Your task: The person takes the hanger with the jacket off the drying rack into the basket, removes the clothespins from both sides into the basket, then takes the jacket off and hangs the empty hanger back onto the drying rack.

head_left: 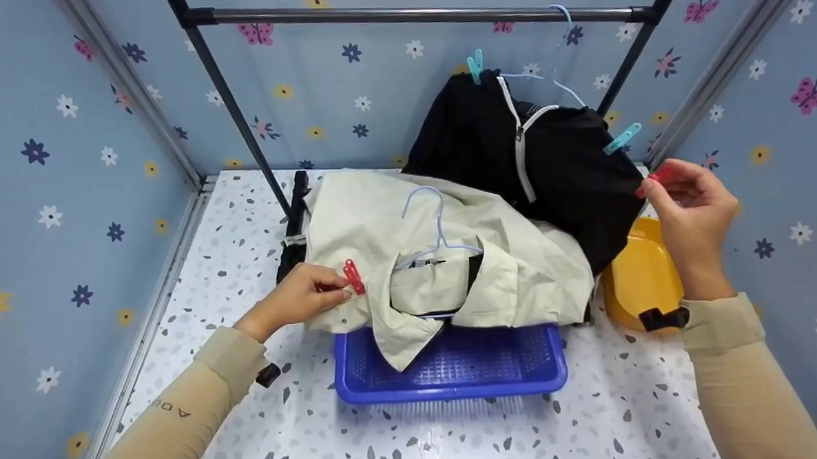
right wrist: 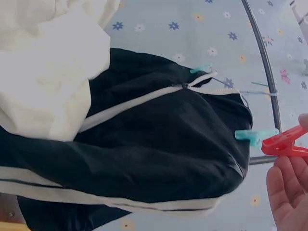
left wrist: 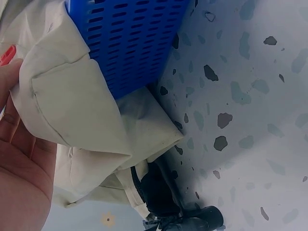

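In the head view my left hand pinches a red clothespin beside the collar of a cream jacket. A pale blue hanger sits inside that collar, its hook lying on the cloth. My right hand pinches another red clothespin between thumb and fingers, near the sleeve edge of a black zip jacket. In the right wrist view this red clothespin overlaps a teal clothespin on the black jacket's shoulder.
The black jacket hangs from a dark metal rack on a light blue hanger, with a second teal clothespin at its other shoulder. Under the cream jacket stands a blue basket. A yellow basin lies at the right.
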A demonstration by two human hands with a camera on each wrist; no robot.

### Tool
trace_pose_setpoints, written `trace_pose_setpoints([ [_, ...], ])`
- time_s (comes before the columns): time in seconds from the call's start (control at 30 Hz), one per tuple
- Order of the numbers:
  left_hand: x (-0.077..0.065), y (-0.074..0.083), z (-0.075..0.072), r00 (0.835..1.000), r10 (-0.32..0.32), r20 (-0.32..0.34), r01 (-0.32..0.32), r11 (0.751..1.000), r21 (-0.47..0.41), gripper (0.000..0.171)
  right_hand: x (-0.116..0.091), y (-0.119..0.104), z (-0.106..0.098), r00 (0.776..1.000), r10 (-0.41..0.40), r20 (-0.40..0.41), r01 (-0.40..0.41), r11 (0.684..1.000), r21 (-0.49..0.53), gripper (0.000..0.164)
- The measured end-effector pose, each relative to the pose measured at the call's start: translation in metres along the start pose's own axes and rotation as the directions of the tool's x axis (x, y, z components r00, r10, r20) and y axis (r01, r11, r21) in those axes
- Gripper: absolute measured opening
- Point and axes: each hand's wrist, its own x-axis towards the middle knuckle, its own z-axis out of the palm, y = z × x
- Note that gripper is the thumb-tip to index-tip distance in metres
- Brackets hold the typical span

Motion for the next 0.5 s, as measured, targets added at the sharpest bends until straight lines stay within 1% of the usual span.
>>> trace_pose_setpoints([
  [0.27,0.000,0.000,0.001,1.000,0.006,-0.020,-0.006,1.000,-0.021,0.008,0.013,0.008,-0.012,0.997,0.006,-0.075,-0.010,0.999,-0.050,0.028],
  [0.4,0.000,-0.001,0.001,1.000,0.001,-0.015,-0.001,1.000,-0.022,0.009,0.016,0.011,-0.018,0.996,0.038,-0.084,-0.045,0.995,-0.091,0.030],
  [0.5,-0.001,-0.001,0.000,1.000,-0.006,-0.010,0.006,1.000,-0.017,0.009,0.015,0.007,-0.020,0.995,0.060,-0.080,-0.070,0.990,-0.121,0.031],
])
